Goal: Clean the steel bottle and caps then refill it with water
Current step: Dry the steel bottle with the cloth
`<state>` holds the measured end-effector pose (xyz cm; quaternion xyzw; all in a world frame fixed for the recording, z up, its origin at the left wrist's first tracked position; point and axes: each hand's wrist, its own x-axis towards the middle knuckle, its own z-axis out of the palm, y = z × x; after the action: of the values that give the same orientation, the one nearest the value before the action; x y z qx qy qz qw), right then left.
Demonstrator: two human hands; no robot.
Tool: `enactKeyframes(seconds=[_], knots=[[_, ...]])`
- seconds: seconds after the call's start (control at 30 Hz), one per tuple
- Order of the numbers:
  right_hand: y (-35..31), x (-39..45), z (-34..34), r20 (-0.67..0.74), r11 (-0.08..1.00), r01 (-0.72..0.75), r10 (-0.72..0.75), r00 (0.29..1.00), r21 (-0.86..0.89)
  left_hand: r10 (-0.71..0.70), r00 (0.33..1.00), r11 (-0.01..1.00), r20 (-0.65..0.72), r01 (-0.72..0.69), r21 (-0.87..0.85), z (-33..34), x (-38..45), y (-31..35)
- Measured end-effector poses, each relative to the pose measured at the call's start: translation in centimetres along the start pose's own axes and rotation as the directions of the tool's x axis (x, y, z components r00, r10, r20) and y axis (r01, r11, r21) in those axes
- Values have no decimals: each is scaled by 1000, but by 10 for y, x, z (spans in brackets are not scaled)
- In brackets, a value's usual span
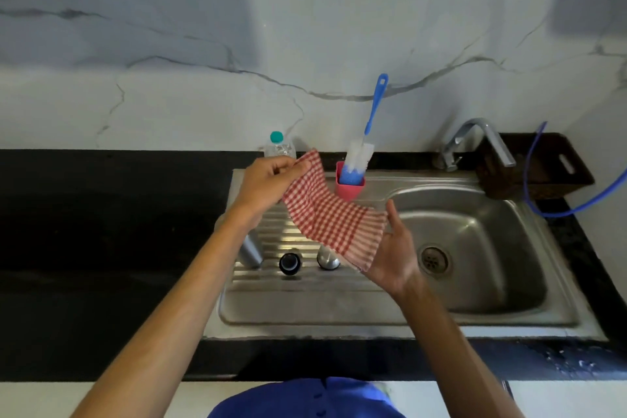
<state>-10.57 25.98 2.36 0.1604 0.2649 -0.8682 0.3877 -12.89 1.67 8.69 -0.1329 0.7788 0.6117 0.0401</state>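
Open basin (481, 248) at right; drainboard (305, 295) crowded (bottle (250, 253), two caps (290, 263)).

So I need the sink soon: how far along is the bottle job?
Partway, it seems. The bottle and two caps stand apart on the drainboard, so washing may be over, though wetness can't be judged. In hand: both hands hold a checked cloth, likely for drying. Left: wiping, refilling, recapping. The tap shows no running water.
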Motion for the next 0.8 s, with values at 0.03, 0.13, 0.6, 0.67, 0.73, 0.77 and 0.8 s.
enactKeyframes(seconds=[0.03,0.13,0.6,0.67,0.73,0.77,0.8], knots=[[1,-3,1,5,1000,20,-21,1000,19,-12,999,1000,-31,12,-25,2,-1,-2],[-7,-7,-4,-58,994,113,-113,992,0,-33,994,995,-105,22,-102,-1,5,-3],[5,12,11,-216,989,94,-117,969,-115,50,948,926,315,-162,340,33,-50,13],[1,15,9,-240,982,107,-143,960,-157,101,988,962,115,-126,240,-4,-55,19],[-2,19,4,-268,970,113,-170,948,-213,128,992,963,21,-129,237,-44,-61,12],[-2,19,2,-275,969,111,-172,946,-221,122,992,950,3,-118,289,-61,-62,2],[-3,19,0,-286,969,108,-170,943,-221,97,995,944,-10,-89,318,-75,-63,-11]])
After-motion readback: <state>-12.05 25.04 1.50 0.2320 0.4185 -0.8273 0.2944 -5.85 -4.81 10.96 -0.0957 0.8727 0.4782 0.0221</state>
